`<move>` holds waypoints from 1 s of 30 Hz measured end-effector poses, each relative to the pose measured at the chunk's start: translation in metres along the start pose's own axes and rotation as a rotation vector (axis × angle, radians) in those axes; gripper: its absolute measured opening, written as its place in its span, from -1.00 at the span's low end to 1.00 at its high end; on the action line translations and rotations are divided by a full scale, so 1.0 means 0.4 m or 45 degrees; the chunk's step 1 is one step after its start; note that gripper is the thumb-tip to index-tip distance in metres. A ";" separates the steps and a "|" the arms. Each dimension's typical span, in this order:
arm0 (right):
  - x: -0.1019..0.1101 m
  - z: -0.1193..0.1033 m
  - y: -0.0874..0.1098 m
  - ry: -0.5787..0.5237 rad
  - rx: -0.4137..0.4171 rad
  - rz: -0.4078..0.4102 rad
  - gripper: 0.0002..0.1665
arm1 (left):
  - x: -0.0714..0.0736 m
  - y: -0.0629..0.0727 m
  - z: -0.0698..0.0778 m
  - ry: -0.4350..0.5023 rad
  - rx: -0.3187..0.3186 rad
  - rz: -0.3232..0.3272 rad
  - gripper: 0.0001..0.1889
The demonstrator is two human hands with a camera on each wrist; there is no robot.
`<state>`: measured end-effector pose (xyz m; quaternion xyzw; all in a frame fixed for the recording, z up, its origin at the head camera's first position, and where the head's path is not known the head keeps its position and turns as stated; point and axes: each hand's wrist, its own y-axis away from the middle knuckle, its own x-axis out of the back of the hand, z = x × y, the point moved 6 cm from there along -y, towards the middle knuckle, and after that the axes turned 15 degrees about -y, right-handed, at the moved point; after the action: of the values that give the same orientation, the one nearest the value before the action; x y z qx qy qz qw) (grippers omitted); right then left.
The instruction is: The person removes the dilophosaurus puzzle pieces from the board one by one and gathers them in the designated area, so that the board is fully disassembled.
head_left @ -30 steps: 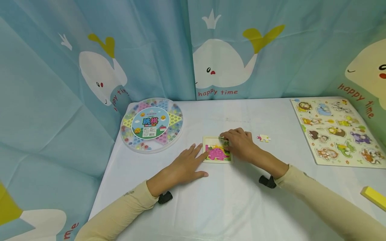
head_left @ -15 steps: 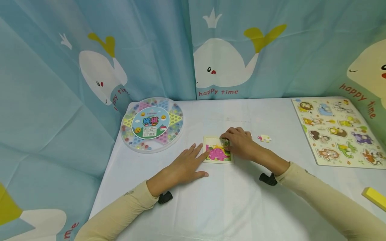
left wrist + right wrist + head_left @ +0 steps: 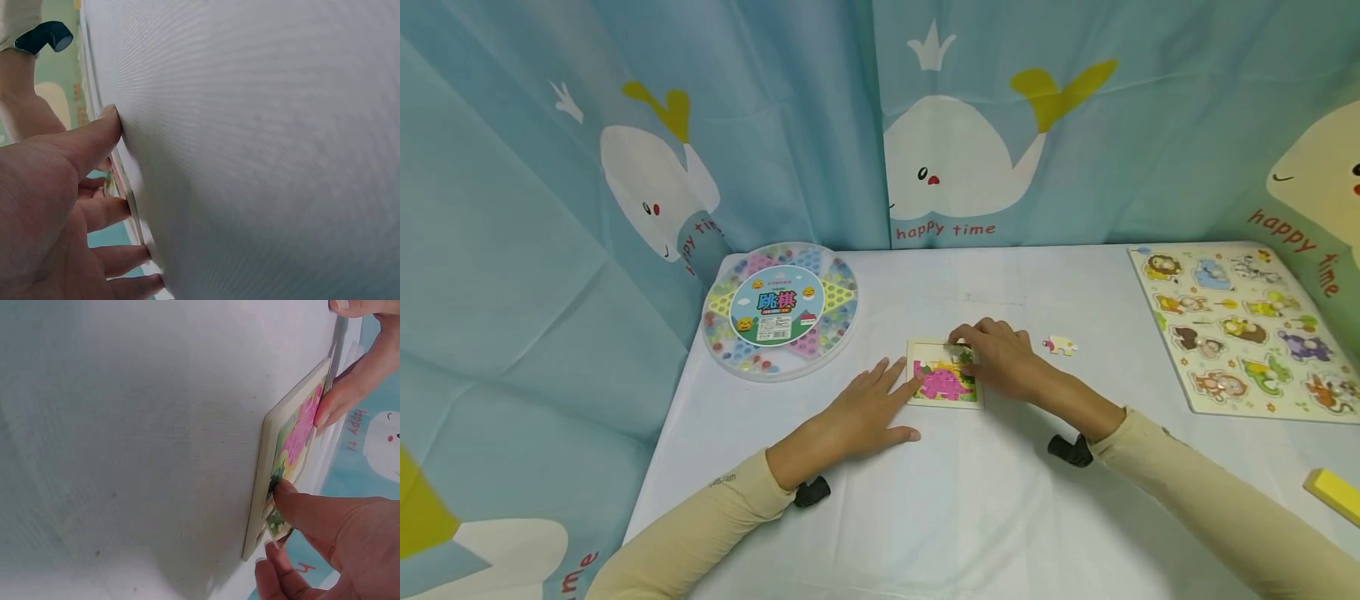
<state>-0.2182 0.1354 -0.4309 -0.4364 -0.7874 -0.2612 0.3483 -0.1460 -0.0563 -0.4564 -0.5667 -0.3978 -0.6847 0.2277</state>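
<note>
A small wooden jigsaw puzzle (image 3: 942,387) with a pink dinosaur lies in its pale frame mid-table. My right hand (image 3: 1002,357) is over its upper right corner. There the thumb and fingers pinch a green puzzle piece (image 3: 279,523), which looks tilted against the tray in the right wrist view. My left hand (image 3: 867,414) lies with fingers spread at the puzzle's left side, a fingertip resting on the picture's edge. Pale backing shows along the top of the tray. Right of the right hand lies a loose puzzle piece (image 3: 1060,345), cream with a pink spot.
A round Chinese checkers set (image 3: 777,312) with coloured marbles sits at the back left. On the right is an animal peg board (image 3: 1247,329). A yellow block (image 3: 1333,495) lies near the right edge. A whale-print curtain (image 3: 805,125) hangs behind the table.
The right hand stays at the upper right corner, with only slight finger shifts around the green piece. The left hand keeps its place. The whole head view has drifted slightly.
</note>
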 end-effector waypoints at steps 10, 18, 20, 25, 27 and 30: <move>0.014 0.003 0.007 -0.126 0.123 0.073 -0.67 | 0.004 0.001 0.004 -0.016 -0.009 0.007 -0.14; 0.040 0.020 0.009 -0.348 0.067 0.023 -0.74 | 0.005 0.003 0.005 -0.010 0.002 0.001 -0.14; 0.054 0.026 0.010 -0.391 0.043 0.027 -0.83 | 0.005 0.003 0.005 -0.011 0.002 0.003 -0.14; 0.113 0.043 0.019 -0.430 -0.004 0.099 -0.93 | 0.007 0.004 0.005 0.000 -0.001 0.009 -0.14; 0.140 0.053 0.027 -0.432 -0.021 0.127 -0.92 | 0.006 0.004 0.005 0.008 0.000 0.006 -0.14; 0.181 0.076 0.045 -0.419 -0.060 0.156 -0.88 | 0.007 0.005 0.005 0.011 0.002 0.007 -0.14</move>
<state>-0.2394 0.2024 -0.3918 -0.5284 -0.7993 -0.1831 0.2198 -0.1441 -0.0556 -0.4531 -0.5648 -0.3957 -0.6861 0.2318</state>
